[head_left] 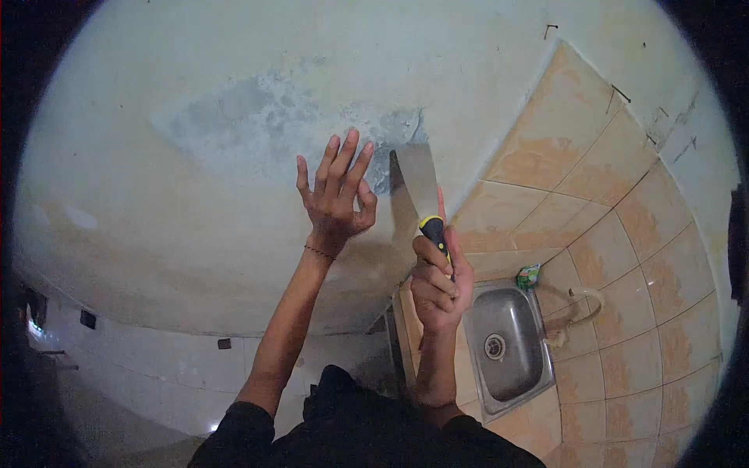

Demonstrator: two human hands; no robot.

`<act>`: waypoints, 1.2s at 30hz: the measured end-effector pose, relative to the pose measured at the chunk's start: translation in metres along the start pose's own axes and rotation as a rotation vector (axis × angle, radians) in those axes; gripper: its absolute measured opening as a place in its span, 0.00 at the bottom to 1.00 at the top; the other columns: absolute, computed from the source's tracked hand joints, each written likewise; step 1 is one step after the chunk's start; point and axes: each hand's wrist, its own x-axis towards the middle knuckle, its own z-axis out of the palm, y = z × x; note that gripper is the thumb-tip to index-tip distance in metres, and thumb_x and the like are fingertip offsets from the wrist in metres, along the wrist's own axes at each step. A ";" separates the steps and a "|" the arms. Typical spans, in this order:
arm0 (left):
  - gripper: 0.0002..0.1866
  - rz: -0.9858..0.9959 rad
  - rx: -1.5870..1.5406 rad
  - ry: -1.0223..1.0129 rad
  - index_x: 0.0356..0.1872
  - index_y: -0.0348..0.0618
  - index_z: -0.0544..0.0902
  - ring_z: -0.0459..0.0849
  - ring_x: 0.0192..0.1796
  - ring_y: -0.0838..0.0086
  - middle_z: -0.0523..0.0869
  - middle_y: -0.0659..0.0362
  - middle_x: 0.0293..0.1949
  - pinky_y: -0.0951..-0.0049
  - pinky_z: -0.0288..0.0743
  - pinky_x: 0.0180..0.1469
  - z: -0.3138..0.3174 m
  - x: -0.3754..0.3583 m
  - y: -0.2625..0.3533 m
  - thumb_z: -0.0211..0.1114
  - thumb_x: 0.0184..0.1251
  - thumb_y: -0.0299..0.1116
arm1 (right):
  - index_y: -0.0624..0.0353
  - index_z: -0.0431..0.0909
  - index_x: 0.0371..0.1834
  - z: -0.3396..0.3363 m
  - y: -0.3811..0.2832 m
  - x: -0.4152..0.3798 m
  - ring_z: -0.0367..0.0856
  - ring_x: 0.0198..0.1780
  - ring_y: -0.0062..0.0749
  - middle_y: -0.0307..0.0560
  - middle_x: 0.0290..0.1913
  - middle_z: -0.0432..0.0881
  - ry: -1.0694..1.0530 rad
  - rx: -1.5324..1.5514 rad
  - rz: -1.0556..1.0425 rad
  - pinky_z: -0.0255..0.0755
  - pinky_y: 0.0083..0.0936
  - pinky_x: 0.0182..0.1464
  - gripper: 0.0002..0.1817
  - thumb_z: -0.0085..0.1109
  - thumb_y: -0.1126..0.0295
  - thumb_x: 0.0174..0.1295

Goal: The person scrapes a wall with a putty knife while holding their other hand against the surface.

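My right hand (438, 285) is wrapped round the black-and-yellow handle of a putty knife (422, 178). Its wide metal blade points up, the end right at a flaking edge of paint on the pale wall (195, 218). Left of the blade, my left hand (335, 199) is raised with its fingers spread, holding nothing, and overlaps the wall in this view. Around and above the fingertips spreads a rough grey peeled patch (250, 113), where the paint is gone.
Below right of my right hand is a steel sink (511, 351) set in a tiled counter, with a green packet (528, 275) at its corner and a curved tap (589, 304) beside it. Tan tiles (577, 148) cover the wall at right. Bent nails (551, 30) stick out above them.
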 end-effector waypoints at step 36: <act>0.32 0.000 -0.019 -0.003 0.67 0.59 0.78 0.68 0.75 0.72 0.75 0.66 0.71 0.50 0.36 0.81 0.001 -0.002 -0.002 0.55 0.57 0.32 | 0.45 0.59 0.77 -0.006 -0.006 -0.001 0.61 0.15 0.20 0.43 0.29 0.60 -0.072 0.126 0.057 0.64 0.16 0.09 0.23 0.30 0.60 0.82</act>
